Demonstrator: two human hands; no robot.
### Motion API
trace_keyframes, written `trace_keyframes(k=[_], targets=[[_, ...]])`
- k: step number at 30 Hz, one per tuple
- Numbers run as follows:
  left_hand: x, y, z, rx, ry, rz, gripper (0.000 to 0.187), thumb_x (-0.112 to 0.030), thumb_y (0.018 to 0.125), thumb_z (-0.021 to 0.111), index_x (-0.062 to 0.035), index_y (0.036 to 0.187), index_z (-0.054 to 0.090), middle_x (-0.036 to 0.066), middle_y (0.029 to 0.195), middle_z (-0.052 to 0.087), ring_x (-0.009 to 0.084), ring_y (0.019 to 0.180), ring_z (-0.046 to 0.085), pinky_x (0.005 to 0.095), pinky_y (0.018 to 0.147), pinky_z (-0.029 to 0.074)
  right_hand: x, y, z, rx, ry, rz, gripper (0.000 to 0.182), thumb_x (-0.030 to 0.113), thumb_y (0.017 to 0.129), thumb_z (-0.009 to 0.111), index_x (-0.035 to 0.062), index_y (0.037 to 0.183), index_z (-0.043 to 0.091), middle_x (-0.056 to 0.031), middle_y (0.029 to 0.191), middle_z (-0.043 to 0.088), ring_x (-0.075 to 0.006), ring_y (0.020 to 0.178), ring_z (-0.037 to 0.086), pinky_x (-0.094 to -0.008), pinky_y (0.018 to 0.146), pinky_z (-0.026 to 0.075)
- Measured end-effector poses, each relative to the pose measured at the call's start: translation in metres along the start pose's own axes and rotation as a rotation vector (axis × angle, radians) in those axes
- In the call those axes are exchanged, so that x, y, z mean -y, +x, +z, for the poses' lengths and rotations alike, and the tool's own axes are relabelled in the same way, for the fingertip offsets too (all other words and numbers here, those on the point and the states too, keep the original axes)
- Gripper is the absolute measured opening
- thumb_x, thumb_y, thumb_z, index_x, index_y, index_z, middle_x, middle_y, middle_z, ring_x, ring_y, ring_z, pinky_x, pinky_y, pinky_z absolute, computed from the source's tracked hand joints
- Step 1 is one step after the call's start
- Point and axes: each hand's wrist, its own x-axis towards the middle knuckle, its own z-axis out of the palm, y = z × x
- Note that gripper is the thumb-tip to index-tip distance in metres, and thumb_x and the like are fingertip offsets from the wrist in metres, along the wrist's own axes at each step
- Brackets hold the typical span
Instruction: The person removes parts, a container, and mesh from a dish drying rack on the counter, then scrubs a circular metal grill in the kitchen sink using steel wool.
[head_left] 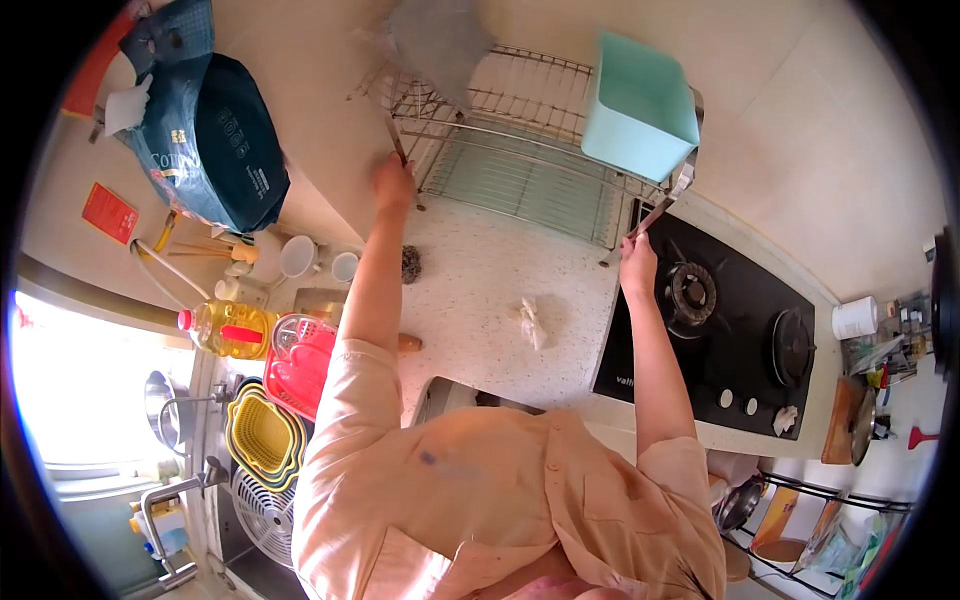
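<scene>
A two-tier metal wire rack [530, 128] stands at the back of the counter. My left hand [393, 183] is closed on its left front post, and my right hand [638, 264] grips the right front post beside the stove. On the rack's upper tier, a mint-green plastic bin [640, 120] sits at the right end and a grey, blurred item [440, 45] at the left. A pale green tray [525, 180] shows through the lower wires. On the counter in front lie a crumpled white tissue [532, 323] and a dark scouring pad [411, 264].
A black gas stove [690, 345] adjoins the counter on the right. To my left are an oil bottle [228, 329], a red basket [300, 370], nested yellow baskets [264, 430] and white cups [298, 257]. A dark blue bag [215, 150] hangs on the left wall.
</scene>
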Motion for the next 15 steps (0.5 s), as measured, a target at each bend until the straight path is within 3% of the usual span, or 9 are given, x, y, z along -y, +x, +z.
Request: trace_keyframes(k=[10,13,15], targets=[[0.011,0.005,0.015,-0.034,-0.026,0.010,0.022,-0.021,0.084,0.061,-0.0019,0.088,0.051,0.021,0.086,0.062,0.0410,0.086,0.058,0.0484,0.073,0.045,0.004,-0.002,-0.007,0.024,-0.049,-0.010,0.017,0.013,0.089,0.053,-0.0014,0.097,0.049,-0.0210,0.085,0.062,-0.0384,0.081,0.061,-0.0420,0.068,0.048],[0.019,0.009,0.020,-0.012,-0.001,0.031,0.025,-0.022,0.083,0.062,-0.0019,0.093,0.053,0.020,0.085,0.062,0.0390,0.084,0.059,0.0479,0.072,0.045,-0.005,-0.003,-0.004,0.032,-0.094,-0.039,0.021,0.018,0.089,0.054,-0.0007,0.099,0.051,-0.0203,0.087,0.063,-0.0365,0.080,0.062,-0.0409,0.068,0.048],[0.025,0.000,0.024,-0.116,-0.053,0.096,0.025,-0.019,0.082,0.062,-0.0024,0.099,0.054,0.018,0.088,0.062,0.0363,0.082,0.060,0.0462,0.071,0.046,-0.005,-0.016,-0.009,-0.013,-0.029,-0.028,0.024,0.020,0.088,0.057,-0.0001,0.101,0.053,-0.0190,0.084,0.063,-0.0354,0.080,0.062,-0.0418,0.067,0.048]])
